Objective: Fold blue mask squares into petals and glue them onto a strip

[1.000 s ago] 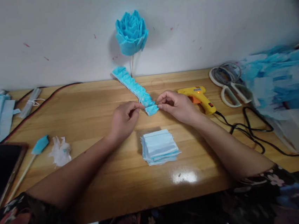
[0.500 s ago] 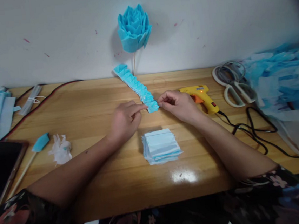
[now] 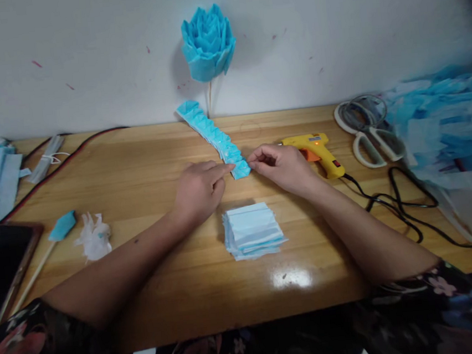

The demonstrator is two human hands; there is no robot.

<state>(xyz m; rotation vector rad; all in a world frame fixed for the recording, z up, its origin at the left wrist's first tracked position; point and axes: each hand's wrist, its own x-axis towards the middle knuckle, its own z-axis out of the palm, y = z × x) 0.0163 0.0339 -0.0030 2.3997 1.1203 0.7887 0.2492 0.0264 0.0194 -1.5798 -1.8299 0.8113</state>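
Head view | my left hand (image 3: pixel 199 190): half-open, index finger on blue strip (image 3: pixel 218 138) | my right hand (image 3: pixel 284 167): pinched on its corner | far end: tabletop's (image 3: pixel 142 158) back edge

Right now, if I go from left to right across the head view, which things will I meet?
Dark phone, blue bud, crumpled white piece, left hand, near end of the pleated blue strip, right hand, yellow glue gun, white-handled scissors, heap of blue and white sheets.
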